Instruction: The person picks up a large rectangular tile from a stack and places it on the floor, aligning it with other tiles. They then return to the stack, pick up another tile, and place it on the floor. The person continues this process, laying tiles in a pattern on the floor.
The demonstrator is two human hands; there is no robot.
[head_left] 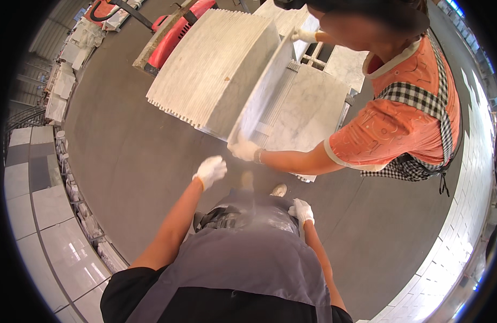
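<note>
In front of the person, over the grey floor (135,156), a white marble slab (262,94) stands tilted on its edge, lifted off the stack of marble sheets (216,64) just to its left. A co-worker in an orange shirt and checked apron holds it: one gloved hand (244,149) grips its near lower corner, the other gloved hand (304,35) its far upper end. Neither of the wearer's own hands touches it.

The left hand (210,170) is raised, in a white glove, fingers curled loosely inward and holding nothing (it hangs just short of the slab's near corner, close to the co-worker's glove but apart from it). The right hand (301,211), also gloved, rests low against the grey apron (248,253) at the waist, fingers bent and empty as far as can be seen. A shoe tip (279,190) shows on the floor between the two hands.

Beneath and behind the tilted slab lie more marble sheets (307,107) on a low pallet, their ribbed edges showing. Past the stack, a red pallet truck (178,29) is parked. Along the left, pale glossy tiles (49,204) sit beside a row of small stone pieces, and a white tiled strip (463,204) curves down the right.
</note>
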